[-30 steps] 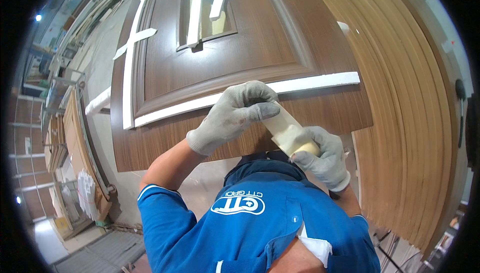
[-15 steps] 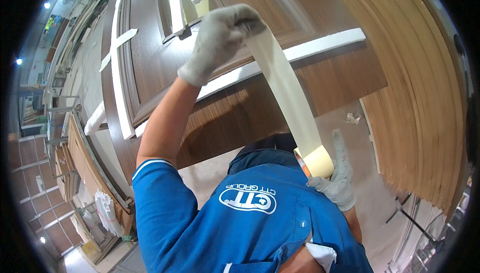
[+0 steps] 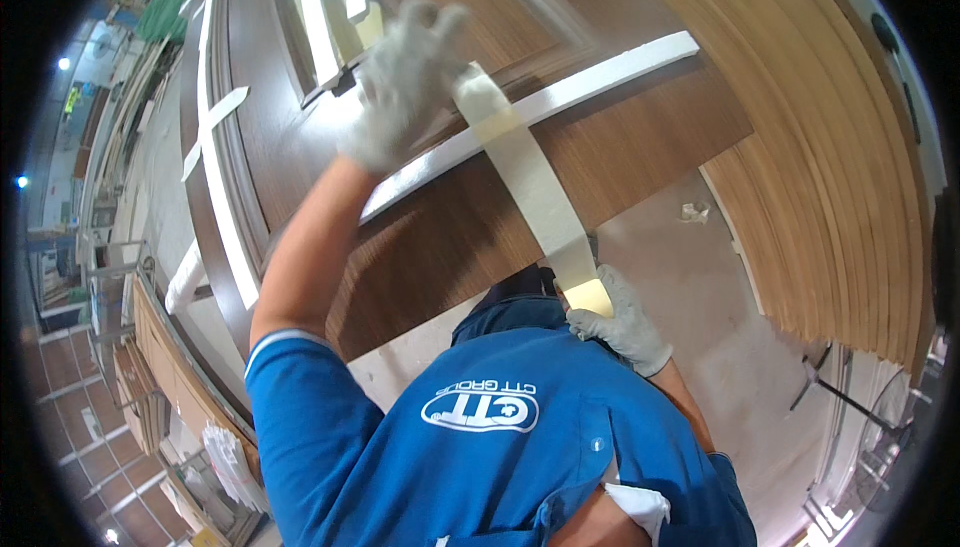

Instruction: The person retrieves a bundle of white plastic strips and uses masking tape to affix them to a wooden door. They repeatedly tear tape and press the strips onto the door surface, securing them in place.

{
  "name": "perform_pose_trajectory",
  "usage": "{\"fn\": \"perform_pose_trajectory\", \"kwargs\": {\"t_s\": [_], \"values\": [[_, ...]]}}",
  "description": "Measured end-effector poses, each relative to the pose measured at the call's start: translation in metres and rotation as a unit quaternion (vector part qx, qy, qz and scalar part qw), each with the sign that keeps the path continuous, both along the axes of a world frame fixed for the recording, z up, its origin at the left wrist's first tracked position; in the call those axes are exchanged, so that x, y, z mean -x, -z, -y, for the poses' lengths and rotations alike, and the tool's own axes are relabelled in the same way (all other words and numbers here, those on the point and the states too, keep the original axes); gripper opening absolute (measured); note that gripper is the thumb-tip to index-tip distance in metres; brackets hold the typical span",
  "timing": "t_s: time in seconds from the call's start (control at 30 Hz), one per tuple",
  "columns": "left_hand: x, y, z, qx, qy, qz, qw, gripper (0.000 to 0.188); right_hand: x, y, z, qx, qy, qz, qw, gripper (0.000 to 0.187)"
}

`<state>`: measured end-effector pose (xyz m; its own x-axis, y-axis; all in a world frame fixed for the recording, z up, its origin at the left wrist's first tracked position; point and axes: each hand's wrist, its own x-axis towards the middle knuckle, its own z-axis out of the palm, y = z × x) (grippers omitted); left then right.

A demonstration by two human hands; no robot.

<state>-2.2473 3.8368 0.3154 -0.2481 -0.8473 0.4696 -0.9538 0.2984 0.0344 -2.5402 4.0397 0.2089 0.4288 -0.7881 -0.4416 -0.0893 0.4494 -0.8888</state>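
Observation:
A wide strip of cream masking tape (image 3: 530,182) runs over a white foam strip (image 3: 600,82) and down past the near edge of a brown wood-grain door panel (image 3: 440,247). Its free end lies on the panel beyond the foam. My gloved left hand (image 3: 400,87) hovers just left of that end, somewhat blurred, fingers apart and holding nothing. At the lower end of the strip, close to my body, my gloved right hand (image 3: 625,327) grips the tape roll (image 3: 588,298). Part of the roll is hidden by the fingers.
More white foam strips (image 3: 212,147) lie along the panel's left side, one crossed by a piece of tape (image 3: 228,107). A glazed opening (image 3: 345,22) is at the far side. Stacked wooden boards (image 3: 800,147) stand at right; crumpled scrap (image 3: 695,212) lies on the floor.
My left hand has let go of the tape end and moved slightly left. The tape now lies across the foam strip. My right hand with the roll has moved up and left, toward the panel.

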Motion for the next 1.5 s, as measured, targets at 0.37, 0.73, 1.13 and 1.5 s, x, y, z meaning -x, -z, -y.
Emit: {"fn": "perform_pose_trajectory", "kwargs": {"t_s": [0.37,0.73,1.13,1.5], "values": [[0.076,0.014,-0.053,-0.379,0.237,-0.086,0.890,0.012,-0.006,0.001,0.007,0.127,0.129,-0.056,0.982,0.024],[0.078,0.022,-0.068,-0.349,0.204,-0.106,0.909,0.020,-0.042,-0.104,0.017,0.646,-0.165,-0.110,0.737,0.012],[-0.003,0.020,-0.029,-0.056,0.135,-0.056,0.988,0.060,0.121,-0.105,0.062,0.385,0.302,-0.106,0.866,0.023],[-0.086,0.027,0.154,-0.140,-0.383,-0.010,0.913,0.045,0.230,-0.068,0.203,0.337,0.348,-0.110,0.868,0.024]]}}
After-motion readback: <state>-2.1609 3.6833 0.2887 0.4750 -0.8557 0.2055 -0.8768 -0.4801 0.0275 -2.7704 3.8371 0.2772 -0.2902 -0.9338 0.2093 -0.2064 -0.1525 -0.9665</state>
